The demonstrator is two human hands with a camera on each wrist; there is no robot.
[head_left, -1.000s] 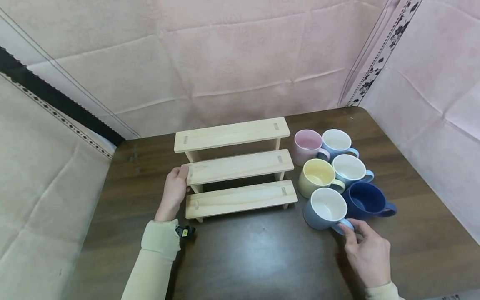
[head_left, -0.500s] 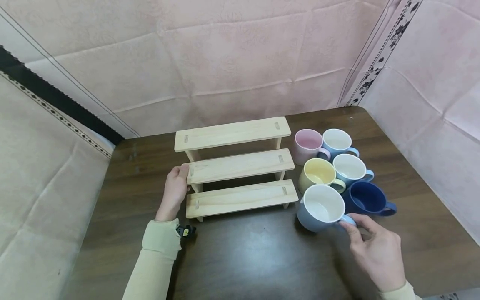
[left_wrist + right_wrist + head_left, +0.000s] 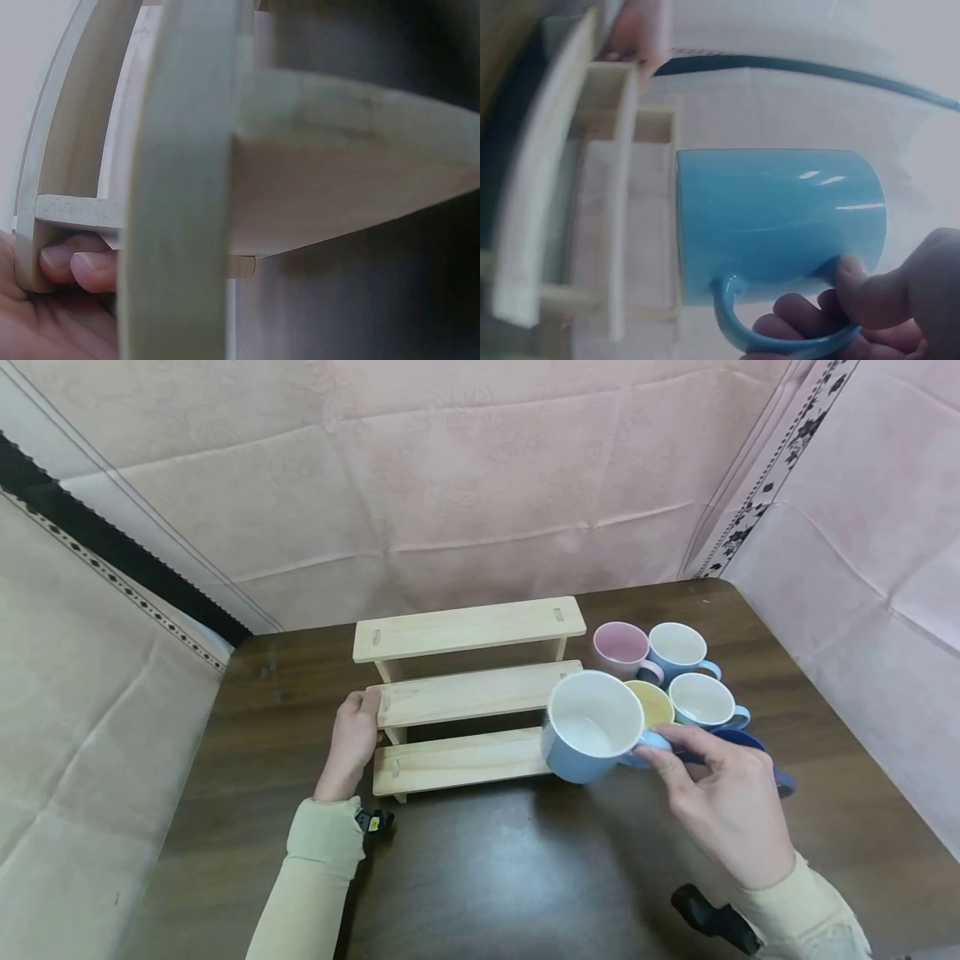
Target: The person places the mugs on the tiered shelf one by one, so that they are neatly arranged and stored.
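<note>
Light-blue glazed, white inside, the round ceramic mug (image 3: 591,727) is pinched by its handle in the right hand (image 3: 723,802) at frame centre, while the three-tiered pale wooden shelf (image 3: 465,693) is gripped by the left hand (image 3: 352,745).

No readable text, labels or numbers anywhere (cloth border shows pattern only)

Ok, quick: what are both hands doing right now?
Left hand: grips the end of the three-tier wooden step shelf.
Right hand: holds the light blue ceramic mug by its handle.
</note>
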